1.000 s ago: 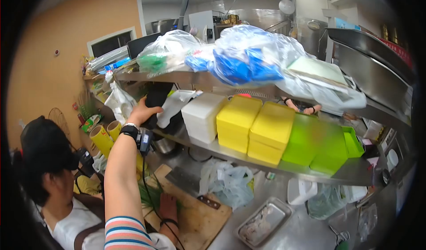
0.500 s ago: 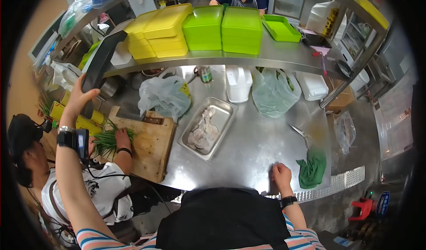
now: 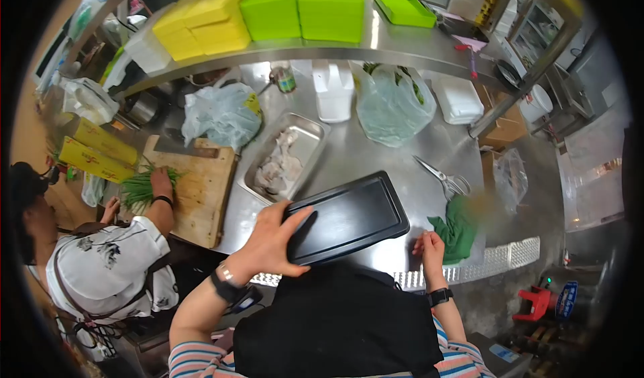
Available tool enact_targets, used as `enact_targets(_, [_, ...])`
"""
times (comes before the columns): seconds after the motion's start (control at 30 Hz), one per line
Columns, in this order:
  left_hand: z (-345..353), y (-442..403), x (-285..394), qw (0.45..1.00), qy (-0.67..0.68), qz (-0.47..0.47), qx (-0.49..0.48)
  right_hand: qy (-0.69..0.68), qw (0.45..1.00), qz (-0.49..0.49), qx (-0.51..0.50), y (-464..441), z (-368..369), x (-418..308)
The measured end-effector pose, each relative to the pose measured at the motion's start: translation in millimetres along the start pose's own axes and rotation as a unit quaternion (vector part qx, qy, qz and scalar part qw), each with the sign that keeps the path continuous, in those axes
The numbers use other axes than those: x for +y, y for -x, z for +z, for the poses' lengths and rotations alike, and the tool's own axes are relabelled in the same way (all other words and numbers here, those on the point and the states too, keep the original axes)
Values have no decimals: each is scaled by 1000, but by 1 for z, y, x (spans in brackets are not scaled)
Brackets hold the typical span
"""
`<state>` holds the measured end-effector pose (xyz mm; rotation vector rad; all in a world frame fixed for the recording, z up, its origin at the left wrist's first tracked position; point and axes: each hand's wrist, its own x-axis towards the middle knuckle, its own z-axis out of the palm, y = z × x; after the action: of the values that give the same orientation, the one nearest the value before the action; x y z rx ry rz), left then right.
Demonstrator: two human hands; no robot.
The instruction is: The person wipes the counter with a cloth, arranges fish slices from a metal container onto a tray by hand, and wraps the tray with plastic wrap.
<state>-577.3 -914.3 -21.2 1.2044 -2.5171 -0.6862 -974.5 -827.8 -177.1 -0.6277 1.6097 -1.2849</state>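
My left hand (image 3: 272,237) grips one end of a black rectangular tray (image 3: 352,218), thumb and fingers wrapped over its edge. The tray is tilted over the front of the steel table. My right hand (image 3: 429,246) is closed, its fingers curled with nothing visible in them, just left of a crumpled green cloth (image 3: 457,230). Scissors (image 3: 446,179) with metal handles lie beyond the cloth. Behind the black tray, a steel pan (image 3: 310,135) holds pale raw pieces of meat or seafood (image 3: 278,167).
A co-worker at left rests a hand on green stalks (image 3: 144,187) on a wooden cutting board (image 3: 201,203). Plastic bags (image 3: 221,115) and a white container (image 3: 333,93) stand at the back. Yellow boxes (image 3: 208,19) and green boxes (image 3: 332,9) line the shelf above.
My left hand has brought the black tray down from the shelf's left end to the table front. My right hand stays low, now closer to the cloth. The view has shifted.
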Motion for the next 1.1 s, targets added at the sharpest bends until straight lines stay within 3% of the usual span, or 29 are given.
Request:
enact_targets(0.13, [81, -36, -18, 994, -11, -19, -102, 104, 994, -16, -26, 7, -22, -9])
enact_targets(0.23, [105, -34, -22, 994, -106, 19, -36, 144, 987, -33, -61, 11, -21, -18])
enact_targets(0.4, [108, 27, -40, 969, -6, -128, 211, 281, 953, -89, -77, 2, -23, -15])
enact_targets(0.47, [101, 49, -44, 930, 57, -273, 242, 350, 920, -167, -56, -5, -16, -9])
enact_targets(0.53, [113, 61, -75, 894, 96, -322, 297, 343, 918, -186, -69, -7, -3, -10])
enact_targets(0.6, [94, 39, -72, 749, 378, -446, 313, 337, 914, -210, -81, -9, 15, -18])
enact_targets(0.67, [103, 20, -97, 740, 399, -433, 327, 387, 897, -204, -63, -6, 34, -30])
enact_targets(0.73, [97, -10, -100, 742, 373, -461, 312, 392, 895, -207, -55, -13, 44, -23])
enact_targets(0.8, [100, -24, -128, 746, 420, -453, 250, 481, 833, -266, -64, -17, 52, -26])
enact_targets(0.87, [103, -29, -158, 759, 385, -435, 295, 444, 872, -190, -81, -18, 55, -31])
enact_targets(0.93, [93, -36, -195, 878, 107, -304, 354, 396, 903, -128, -110, -20, 56, -33])
enact_targets(0.97, [66, -39, -190, 886, 138, -334, 292, 393, 903, -135, -107, -22, 61, -37])
enact_targets(1.1, [41, -46, -224, 922, 55, -258, 282, 407, 899, -81, -141, -21, 81, -42])
